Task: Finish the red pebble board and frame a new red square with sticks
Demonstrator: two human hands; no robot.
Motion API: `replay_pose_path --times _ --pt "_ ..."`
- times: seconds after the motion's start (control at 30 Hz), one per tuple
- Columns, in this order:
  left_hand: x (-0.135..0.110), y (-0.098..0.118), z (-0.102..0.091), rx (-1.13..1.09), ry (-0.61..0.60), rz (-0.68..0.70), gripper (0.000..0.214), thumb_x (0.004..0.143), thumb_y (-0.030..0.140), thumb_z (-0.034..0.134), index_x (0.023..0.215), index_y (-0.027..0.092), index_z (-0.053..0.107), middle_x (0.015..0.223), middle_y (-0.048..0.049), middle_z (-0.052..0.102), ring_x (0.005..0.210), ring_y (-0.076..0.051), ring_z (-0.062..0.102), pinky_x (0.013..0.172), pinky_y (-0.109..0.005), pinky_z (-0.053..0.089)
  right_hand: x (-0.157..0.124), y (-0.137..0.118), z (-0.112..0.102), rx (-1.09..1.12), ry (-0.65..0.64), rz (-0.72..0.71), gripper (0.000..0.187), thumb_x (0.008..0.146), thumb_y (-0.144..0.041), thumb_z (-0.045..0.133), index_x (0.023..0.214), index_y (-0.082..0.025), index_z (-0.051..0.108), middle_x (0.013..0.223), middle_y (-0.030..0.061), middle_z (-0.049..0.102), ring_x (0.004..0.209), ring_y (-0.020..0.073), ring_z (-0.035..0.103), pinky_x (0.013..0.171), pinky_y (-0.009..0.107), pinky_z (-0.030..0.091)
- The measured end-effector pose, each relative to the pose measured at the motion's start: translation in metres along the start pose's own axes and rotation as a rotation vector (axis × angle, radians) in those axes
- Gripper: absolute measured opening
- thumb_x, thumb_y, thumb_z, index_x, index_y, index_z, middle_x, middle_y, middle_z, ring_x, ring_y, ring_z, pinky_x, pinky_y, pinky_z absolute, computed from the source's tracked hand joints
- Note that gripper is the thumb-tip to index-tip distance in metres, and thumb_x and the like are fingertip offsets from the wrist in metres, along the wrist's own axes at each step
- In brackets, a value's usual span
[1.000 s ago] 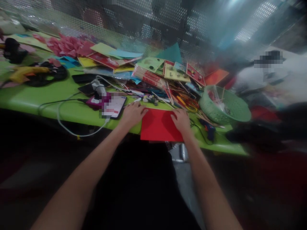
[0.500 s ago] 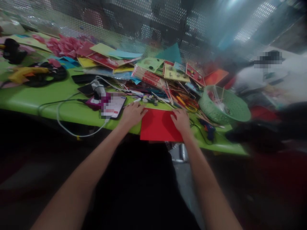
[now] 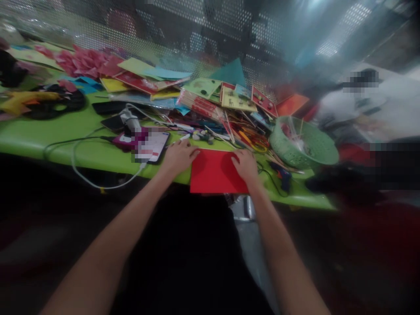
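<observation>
A red sheet of paper or card [image 3: 215, 173] lies flat at the front edge of the green-covered table [image 3: 36, 131], its near edge reaching slightly past the table's lip. At its upper left corner rests my left hand [image 3: 180, 155], fingers stretched forward and the thumb by the sheet's side. My right hand [image 3: 246, 164] lies over the upper right part, thumb apart from the extended fingers. Both hands look open and pressed flat rather than gripping. Left of my left hand sits a phone [image 3: 159, 144] with a white cable plugged in.
Behind the sheet is a heap of coloured cards [image 3: 238, 98], sticks and small pieces. A green basket [image 3: 282, 146] stands right, near a dark blue glue gun [image 3: 282, 176]. Pink paper flowers [image 3: 83, 61] and a yellow tool [image 3: 31, 98] are left. Blurred pale shapes fill the far right.
The whole view has shifted slightly, so the table's things appear a little further left. My hands keep nearly the same place on the red sheet.
</observation>
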State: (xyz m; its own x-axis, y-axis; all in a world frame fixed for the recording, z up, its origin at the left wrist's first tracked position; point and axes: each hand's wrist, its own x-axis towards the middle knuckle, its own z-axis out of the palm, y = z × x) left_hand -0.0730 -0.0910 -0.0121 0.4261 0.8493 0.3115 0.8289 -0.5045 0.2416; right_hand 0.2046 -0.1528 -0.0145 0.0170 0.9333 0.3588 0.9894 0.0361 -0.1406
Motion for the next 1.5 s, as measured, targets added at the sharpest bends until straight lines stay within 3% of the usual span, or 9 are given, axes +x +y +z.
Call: replay_pose_path --times 0.27,0.63,0.9,1.17,1.5 --pt "0.0 0.001 0.0 -0.003 0.013 0.004 0.046 0.103 0.046 0.038 0.138 0.029 0.062 0.134 -0.0125 0.059 0.121 -0.033 0.055 0.099 -0.047 0.044 0.001 0.002 0.002 0.007 0.001 -0.01 0.039 0.098 -0.03 0.049 0.131 -0.019 0.067 0.132 0.0127 0.066 0.12 0.0318 0.057 0.105 0.047 0.041" --pt "0.0 0.0 -0.001 0.0 -0.021 0.015 0.042 0.102 0.045 0.04 0.128 0.031 0.07 0.129 -0.0104 0.063 0.122 -0.033 0.054 0.1 -0.048 0.044 0.0 0.001 0.002 0.003 -0.029 -0.012 0.039 0.099 -0.032 0.049 0.131 -0.018 0.067 0.132 0.0128 0.066 0.122 0.0318 0.056 0.106 0.048 0.041" --pt "0.0 0.0 -0.001 0.01 -0.024 0.02 0.043 0.103 0.046 0.039 0.13 0.031 0.069 0.132 -0.0099 0.062 0.122 -0.033 0.054 0.099 -0.046 0.044 0.0 0.002 0.002 0.015 0.024 -0.023 0.039 0.098 -0.029 0.051 0.131 -0.016 0.067 0.132 0.014 0.065 0.121 0.0311 0.056 0.107 0.047 0.041" --pt "0.0 -0.001 0.0 0.004 -0.017 0.015 0.043 0.102 0.046 0.04 0.128 0.03 0.069 0.132 -0.0107 0.062 0.122 -0.033 0.054 0.1 -0.047 0.044 0.001 0.013 0.005 0.047 0.101 0.118 0.035 0.098 -0.027 0.049 0.123 -0.016 0.071 0.122 0.0148 0.068 0.117 0.031 0.056 0.104 0.045 0.043" --pt "0.0 -0.001 -0.001 0.023 0.009 0.025 0.043 0.102 0.044 0.04 0.131 0.028 0.067 0.136 -0.0101 0.062 0.122 -0.033 0.054 0.101 -0.046 0.043 0.003 0.016 0.01 0.066 0.068 0.115 0.035 0.094 -0.025 0.052 0.123 -0.017 0.07 0.124 0.0148 0.066 0.123 0.0316 0.053 0.106 0.046 0.042"
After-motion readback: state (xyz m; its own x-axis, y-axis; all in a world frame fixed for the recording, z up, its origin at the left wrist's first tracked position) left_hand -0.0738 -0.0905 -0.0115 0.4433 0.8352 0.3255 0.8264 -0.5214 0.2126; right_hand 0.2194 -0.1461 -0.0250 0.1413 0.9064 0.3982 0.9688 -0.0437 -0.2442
